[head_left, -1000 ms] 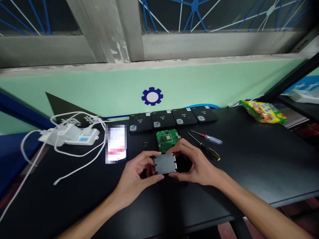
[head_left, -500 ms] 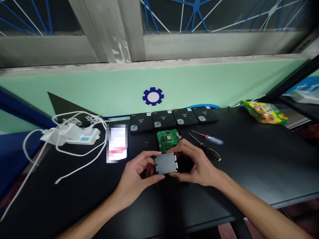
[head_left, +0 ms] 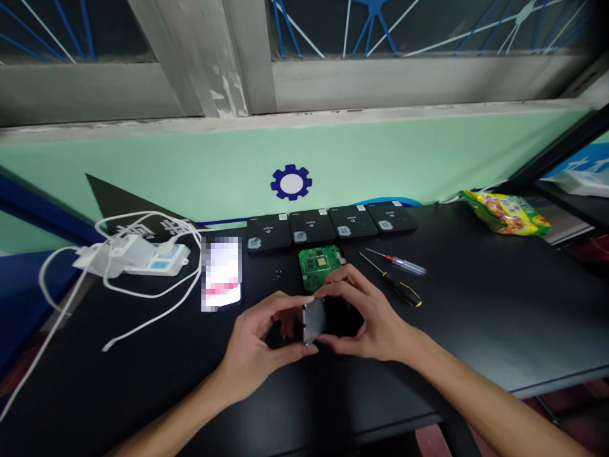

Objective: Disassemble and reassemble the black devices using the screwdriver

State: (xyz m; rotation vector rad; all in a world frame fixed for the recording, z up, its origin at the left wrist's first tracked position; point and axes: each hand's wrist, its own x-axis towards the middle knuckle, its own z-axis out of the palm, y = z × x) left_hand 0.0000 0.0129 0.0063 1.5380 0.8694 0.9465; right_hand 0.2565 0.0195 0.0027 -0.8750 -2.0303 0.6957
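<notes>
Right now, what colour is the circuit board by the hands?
The circuit board is mostly green; it shows best in the head view.

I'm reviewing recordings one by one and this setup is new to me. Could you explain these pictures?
No machine here, only a person's bare left hand and right hand. Every picture comes from one camera worn on the head, looking forward and down. The hands hold a tilted gray metal piece between them. On the black table lie a green circuit board, two screwdrivers and four black boxes in a row. Further left are tiny loose pieces, a blurred-out screen and a white power strip; a yellow-green packet lies far right.
</notes>
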